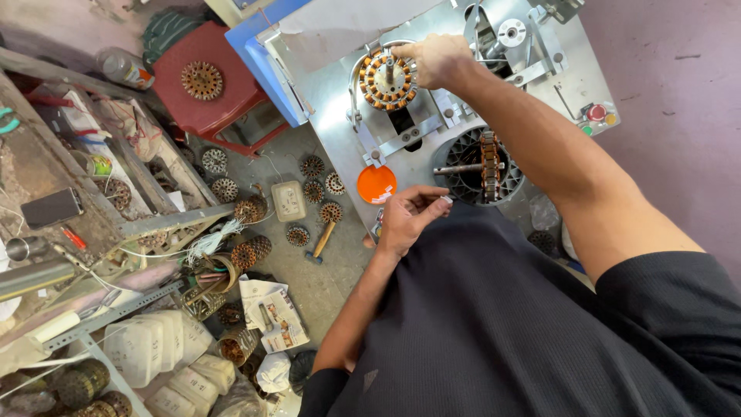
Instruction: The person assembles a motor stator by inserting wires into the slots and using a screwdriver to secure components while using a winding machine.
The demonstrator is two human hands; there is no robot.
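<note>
Dark shirt (502,332) fills the foreground; both hands work at a metal machine plate (332,100).

The left hand (409,216) hovers just below the plate's edge, fingers curled together, pinching small white slips (446,199); an orange disc (376,184) lies just beside it on the plate. The right hand (438,60) reaches across to a copper-wound stator (387,79) seated in a round holder at the plate's top, its fingers closed on the stator's right rim. Between the hands, a black finned housing (477,166) holds a shaft and another winding. On the floor to the left lie more stators (312,166), a hammer (321,241) and a red stool (204,85).
</note>
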